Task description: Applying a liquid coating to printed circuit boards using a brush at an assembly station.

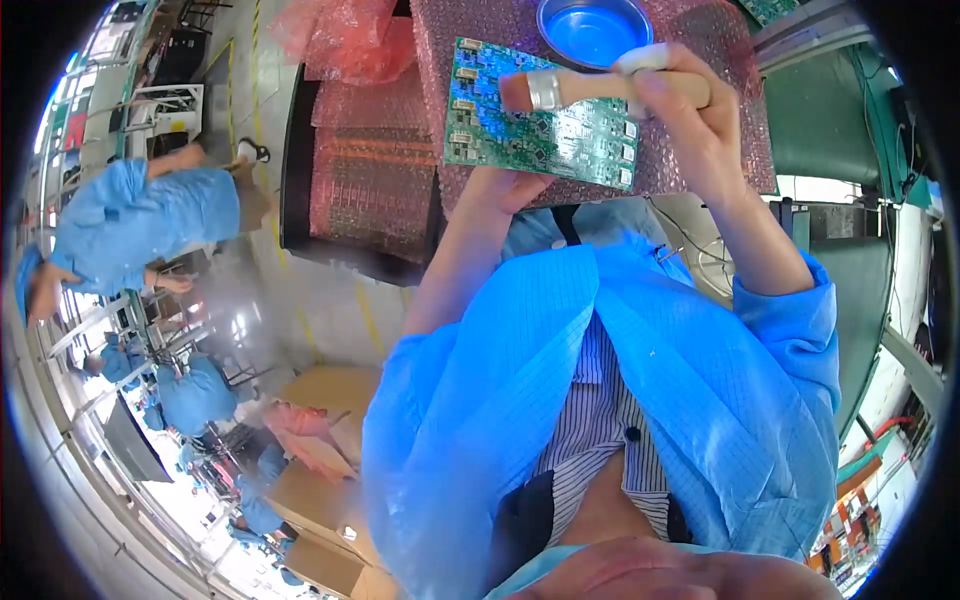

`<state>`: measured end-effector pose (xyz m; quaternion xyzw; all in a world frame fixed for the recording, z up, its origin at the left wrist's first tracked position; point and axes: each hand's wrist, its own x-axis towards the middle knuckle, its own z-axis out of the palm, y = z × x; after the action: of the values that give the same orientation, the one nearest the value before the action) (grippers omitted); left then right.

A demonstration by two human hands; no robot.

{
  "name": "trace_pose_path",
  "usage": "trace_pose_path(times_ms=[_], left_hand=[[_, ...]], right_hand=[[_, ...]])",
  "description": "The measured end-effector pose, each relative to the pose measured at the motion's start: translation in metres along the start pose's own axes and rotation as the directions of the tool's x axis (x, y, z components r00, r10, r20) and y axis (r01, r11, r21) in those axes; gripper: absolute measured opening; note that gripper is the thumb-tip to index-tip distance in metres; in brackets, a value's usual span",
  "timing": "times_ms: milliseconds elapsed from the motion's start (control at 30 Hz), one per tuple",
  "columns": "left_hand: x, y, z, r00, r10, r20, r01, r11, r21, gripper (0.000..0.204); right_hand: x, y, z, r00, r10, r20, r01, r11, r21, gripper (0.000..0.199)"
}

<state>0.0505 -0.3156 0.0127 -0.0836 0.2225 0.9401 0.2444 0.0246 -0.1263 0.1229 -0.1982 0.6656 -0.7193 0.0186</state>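
Observation:
My right hand (700,125) grips the wooden handle of a flat brush (585,88), with white coverings on some fingertips. The brush's reddish-brown bristles point left, over the upper part of a green circuit board (540,140); whether they touch it I cannot tell. My left hand (508,186) holds that board from below at its near edge, and most of its fingers are hidden behind it. The board is tilted and carries white connectors along its left and right sides. Just beyond it stands a round metal bowl (595,32), blue-lit inside.
Pink bubble wrap (745,150) covers the work surface. To the left, a black-edged tray (290,215) holds pink bubble-wrap packs (375,170), with loose pink plastic (350,40) beyond. Cardboard boxes (325,500) stand at lower left. A person in blue (150,210) is farther left.

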Motion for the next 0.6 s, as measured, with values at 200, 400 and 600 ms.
trace_pose_path(times_ms=[200,400,600], left_hand=[[-0.003,0.0,-0.01,0.999,-0.022,-0.027,0.022,0.999,0.027,0.038],[-0.005,0.005,-0.008,1.0,0.02,0.009,-0.021,0.994,0.108,0.036],[-0.006,0.004,-0.011,0.997,0.063,0.046,-0.066,0.995,0.076,0.036]], right_hand=[[0.006,0.003,-0.006,0.999,-0.007,-0.053,0.005,0.998,-0.055,0.018],[0.006,-0.002,-0.004,0.999,0.048,0.025,-0.043,0.984,-0.172,0.017],[0.005,-0.005,0.007,0.997,-0.033,0.076,0.036,0.999,-0.04,0.017]])
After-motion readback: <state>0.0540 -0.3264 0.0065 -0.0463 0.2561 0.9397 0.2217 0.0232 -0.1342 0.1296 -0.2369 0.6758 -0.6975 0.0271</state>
